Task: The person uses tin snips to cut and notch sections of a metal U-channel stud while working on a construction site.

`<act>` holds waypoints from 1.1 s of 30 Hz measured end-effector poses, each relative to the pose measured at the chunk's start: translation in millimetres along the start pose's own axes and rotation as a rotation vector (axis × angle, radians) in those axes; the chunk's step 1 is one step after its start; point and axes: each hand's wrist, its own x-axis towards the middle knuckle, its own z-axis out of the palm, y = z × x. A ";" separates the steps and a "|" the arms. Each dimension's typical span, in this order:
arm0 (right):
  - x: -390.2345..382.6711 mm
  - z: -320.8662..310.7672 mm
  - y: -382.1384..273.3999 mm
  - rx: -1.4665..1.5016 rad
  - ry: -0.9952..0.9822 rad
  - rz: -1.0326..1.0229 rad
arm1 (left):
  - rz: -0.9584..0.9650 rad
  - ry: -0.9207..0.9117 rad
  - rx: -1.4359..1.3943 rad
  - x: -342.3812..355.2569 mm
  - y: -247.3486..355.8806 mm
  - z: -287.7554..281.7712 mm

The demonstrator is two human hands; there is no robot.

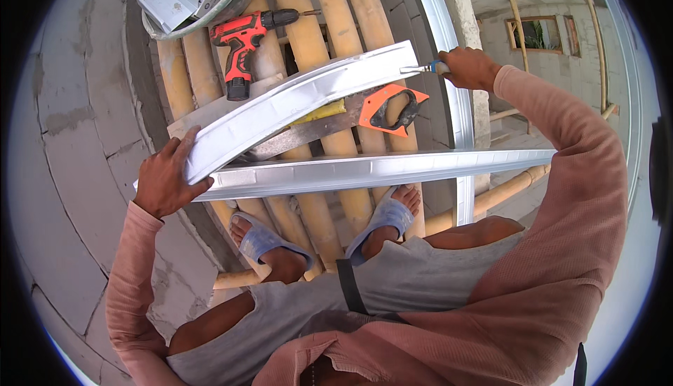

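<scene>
My left hand point(167, 175) grips the left end of a pale metal profile point(301, 95), fingers over the top and thumb at the near edge. It slants up to the right above the bamboo poles. My right hand point(471, 70) is closed round a small blue-handled tool point(439, 67). The tool's narrow metal tip lies against the profile's right end; its exact kind is unclear. A longer silver metal profile point(378, 174) stretches left to right on the near side. Between the two profiles lies a handsaw point(308, 137) with an orange and black handle, its blade partly hidden.
A red and black cordless drill point(242, 46) lies on the bamboo platform point(305, 25). Behind it stands a bucket point(242, 7) holding cut metal pieces. A grey block wall point(70, 126) borders the left. My sandalled feet point(280, 246) rest on the poles, which have gaps between them.
</scene>
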 end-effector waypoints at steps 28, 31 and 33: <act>-24.1 -22.6 -192.6 0.313 -0.389 -0.452 | -0.452 -0.003 -0.111 -286.2 -42.7 108.2; -33.8 -3.4 -180.5 0.399 -0.315 -0.485 | -0.424 0.007 -0.112 -288.9 -38.3 115.2; -41.7 -0.6 -160.1 0.434 -0.243 -0.484 | -0.430 0.037 -0.075 -268.6 -27.3 121.5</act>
